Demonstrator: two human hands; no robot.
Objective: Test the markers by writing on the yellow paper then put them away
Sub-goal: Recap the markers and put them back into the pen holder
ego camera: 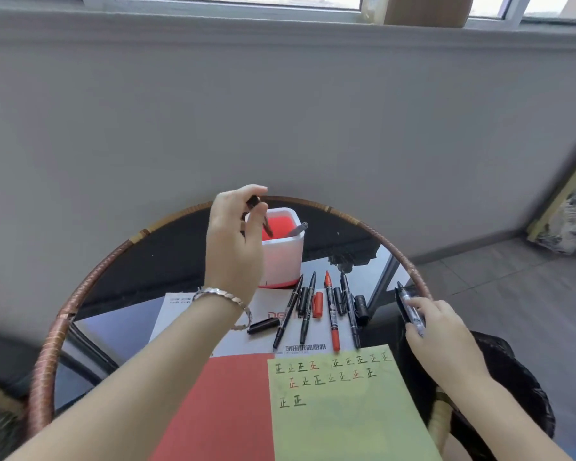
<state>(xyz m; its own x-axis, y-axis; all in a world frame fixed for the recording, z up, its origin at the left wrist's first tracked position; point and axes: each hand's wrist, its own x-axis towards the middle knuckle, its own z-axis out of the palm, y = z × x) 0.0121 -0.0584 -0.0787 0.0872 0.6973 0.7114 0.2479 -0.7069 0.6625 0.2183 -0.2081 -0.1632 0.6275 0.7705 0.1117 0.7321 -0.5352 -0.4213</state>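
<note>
My left hand (235, 241) is raised over the white and red pen holder (285, 257) and pinches a black marker (261, 216) tip-down above its opening. A grey marker (296, 229) leans inside the holder. My right hand (441, 334) holds a black marker (409, 309) at the table's right edge. The yellow paper (343, 414) lies near me with several written characters on it. Several uncapped markers, black ones (288, 314) and a red one (331, 314), lie in a row beyond the paper with loose caps (263, 326) beside them.
The round glass table has a wrapped rattan rim (52, 357). A red and white booklet (226, 404) lies under the markers and paper. A black bag (516, 390) sits at the right, below the table edge. A grey wall rises right behind the table.
</note>
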